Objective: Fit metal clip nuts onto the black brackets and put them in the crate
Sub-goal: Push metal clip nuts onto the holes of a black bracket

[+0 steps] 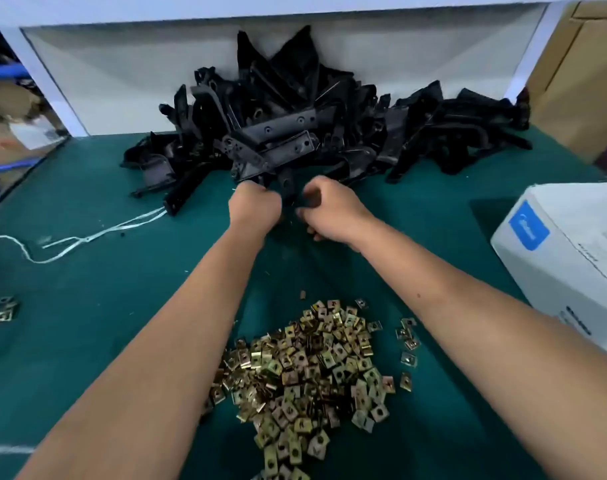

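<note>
Clip nuts [309, 372]: heaped loose on the green surface [87, 341], nearest the viewer, between the two forearms and well behind both hands; a few strays to the right of the heap.
Stray nuts [2, 311]: small cluster far out to the left, behind the left hand.
Left hand [255, 206]: fingers curled under at the near edge of the bracket pile; gripping something dark or merely fisted, cannot tell.
Right hand [329, 209]: just beside the left, fingers curled, a dark part between the two hands; grip hidden, cannot tell.
Held bracket [288, 188]: dark piece rising between the hands, touching the pile's near edge; whether a nut already sits on it, too small to tell.
Step in hand: likely fitting a nut onto one bracket, or pulling that bracket free of the pile.
Next move: probably calls for sliding the clip square over the bracket's edge until its hole meets the bracket hole, then a reach aside to drop it off.
White string [98, 233]: lying left of the left hand.
White box [565, 258]: off to the right of the right hand; crate or not, unclear.
Black brackets [295, 126]: big tangled pile just beyond both hands, against the white back panel [122, 74].
</note>
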The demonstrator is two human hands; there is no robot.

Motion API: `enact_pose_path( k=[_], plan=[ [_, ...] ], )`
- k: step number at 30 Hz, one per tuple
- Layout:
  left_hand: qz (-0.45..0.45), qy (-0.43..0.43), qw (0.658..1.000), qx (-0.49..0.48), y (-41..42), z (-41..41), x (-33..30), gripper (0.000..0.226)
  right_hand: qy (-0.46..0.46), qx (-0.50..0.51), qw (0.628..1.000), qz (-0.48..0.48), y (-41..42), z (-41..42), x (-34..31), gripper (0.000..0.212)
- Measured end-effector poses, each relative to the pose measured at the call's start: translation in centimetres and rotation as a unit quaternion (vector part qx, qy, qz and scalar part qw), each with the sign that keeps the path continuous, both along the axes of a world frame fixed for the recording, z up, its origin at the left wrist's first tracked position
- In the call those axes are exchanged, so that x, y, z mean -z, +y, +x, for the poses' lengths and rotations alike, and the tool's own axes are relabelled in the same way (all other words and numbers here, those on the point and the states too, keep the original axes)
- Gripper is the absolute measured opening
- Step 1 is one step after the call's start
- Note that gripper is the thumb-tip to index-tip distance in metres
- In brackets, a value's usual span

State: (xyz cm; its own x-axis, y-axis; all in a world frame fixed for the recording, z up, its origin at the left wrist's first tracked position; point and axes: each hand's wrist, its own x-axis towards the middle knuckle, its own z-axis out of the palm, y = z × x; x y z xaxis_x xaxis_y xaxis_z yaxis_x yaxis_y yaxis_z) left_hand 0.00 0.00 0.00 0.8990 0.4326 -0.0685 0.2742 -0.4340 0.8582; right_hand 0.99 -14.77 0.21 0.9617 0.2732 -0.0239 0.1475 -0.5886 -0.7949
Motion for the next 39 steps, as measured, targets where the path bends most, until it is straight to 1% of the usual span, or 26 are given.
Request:
enact_pose_path(
  k=[2, 4, 5, 7, 9, 11, 12, 14, 17, 19, 21, 22, 24, 25, 26, 28, 29, 30, 31, 32, 33, 34, 35, 37, 38, 39],
  plan=[
    [-0.047, 0.005, 0.999, -0.002, -0.6, 1.8, -0.6, 0.008, 0.047, 0.026, 0.995, 0.088, 1.3, 1.4, 0.1, 0.031],
    [-0.121, 0.010, 0.993, -0.002, -1.3, 3.6, -1.1, 0.020, 0.083, 0.053, 0.982, 0.159, 2.6, 2.8, 0.5, 0.033],
    [-0.156, 0.013, 0.988, -0.007, -1.5, 4.1, -1.3, 0.026, 0.083, 0.082, 0.978, 0.174, 3.0, 3.5, 0.8, 0.033],
    [-0.234, 0.024, 0.972, -0.010, -1.7, 4.3, -1.3, 0.027, 0.061, 0.158, 0.970, 0.175, 2.7, 4.4, 0.9, 0.024],
    [-0.281, 0.034, 0.959, -0.002, -1.8, 4.1, -0.9, 0.021, 0.061, 0.186, 0.964, 0.182, 2.0, 4.5, 0.7, 0.010],
    [-0.295, 0.036, 0.955, -0.003, -1.8, 3.8, -0.2, 0.022, 0.067, 0.178, 0.962, 0.196, 1.2, 4.0, 0.6, 0.008],
    [-0.302, 0.032, 0.953, -0.005, -1.8, 3.6, 0.1, 0.024, 0.062, 0.179, 0.961, 0.203, 1.0, 3.4, 0.4, 0.014],
    [-0.309, 0.026, 0.951, -0.006, -1.8, 3.1, 0.2, 0.029, 0.063, 0.183, 0.955, 0.223, 0.8, 1.8, -0.2, 0.013],
    [-0.325, 0.024, 0.946, -0.001, -1.4, 2.4, -0.3, 0.038, 0.106, 0.208, 0.938, 0.254, 0.2, -0.3, -0.7, 0.015],
    [-0.312, 0.016, 0.950, -0.002, -0.9, 2.1, -0.7, 0.033, 0.139, 0.221, 0.932, 0.252, -0.6, -1.3, -0.7, 0.022],
    [-0.293, 0.031, 0.956, -0.004, -0.4, 1.7, -1.3, 0.034, 0.171, 0.227, 0.923, 0.261, -1.4, -2.1, -0.6, 0.019],
    [-0.289, 0.045, 0.956, -0.007, -0.3, 1.5, -1.8, 0.035, 0.184, 0.232, 0.913, 0.281, -1.7, -2.5, -0.7, 0.017],
    [-0.322, 0.068, 0.944, -0.009, -0.2, 0.9, -2.7, 0.026, 0.223, 0.248, 0.876, 0.348, -2.2, -3.3, -1.0, 0.012],
    [-0.355, 0.075, 0.932, -0.006, -0.3, 0.6, -3.2, 0.024, 0.255, 0.251, 0.841, 0.405, -2.4, -3.6, -1.2, 0.012],
    [-0.379, 0.081, 0.922, 0.005, -0.4, 0.4, -3.5, 0.028, 0.297, 0.251, 0.787, 0.479, -2.4, -4.0, -1.4, 0.014],
    [-0.376, 0.092, 0.921, 0.040, -0.9, 0.1, -3.8, 0.036, 0.372, 0.236, 0.650, 0.620, -2.1, -4.7, -2.2, 0.025],
    [-0.367, 0.098, 0.923, 0.055, -1.3, -0.3, -3.9, 0.039, 0.390, 0.221, 0.604, 0.659, -1.9, -4.9, -2.6, 0.028],
    [-0.362, 0.100, 0.924, 0.069, -1.8, -0.6, -4.0, 0.041, 0.401, 0.204, 0.582, 0.678, -1.6, -5.2, -3.0, 0.030],
    [-0.365, 0.099, 0.922, 0.086, -2.3, -0.9, -4.2, 0.040, 0.409, 0.185, 0.575, 0.684, -1.2, -5.4, -3.5, 0.033],
    [-0.370, 0.097, 0.918, 0.102, -2.8, -1.1, -4.4, 0.036, 0.415, 0.171, 0.577, 0.683, -0.7, -5.5, -4.0, 0.034],
    [-0.370, 0.094, 0.917, 0.112, -3.0, -1.4, -4.7, 0.031, 0.418, 0.163, 0.588, 0.673, -0.1, -5.8, -4.5, 0.034],
    [-0.357, 0.086, 0.922, 0.119, -3.1, -1.5, -4.9, 0.026, 0.414, 0.158, 0.620, 0.648, 0.5, -6.0, -4.8, 0.033],
    [-0.325, 0.070, 0.934, 0.129, -3.0, -1.5, -5.0, 0.021, 0.400, 0.156, 0.673, 0.603, 0.9, -6.1, -4.7, 0.032],
    [-0.222, 0.026, 0.962, 0.158, -2.7, -1.6, -5.1, 0.015, 0.358, 0.150, 0.794, 0.468, 1.4, -6.5, -4.1, 0.030],
    [-0.171, 0.011, 0.970, 0.169, -2.4, -1.7, -5.0, 0.015, 0.333, 0.153, 0.836, 0.408, 1.4, -6.6, -3.6, 0.029],
    [-0.118, 0.003, 0.978, 0.172, -2.1, -1.8, -4.9, 0.019, 0.308, 0.166, 0.862, 0.366, 1.3, -6.5, -2.9, 0.025]
  ],
)
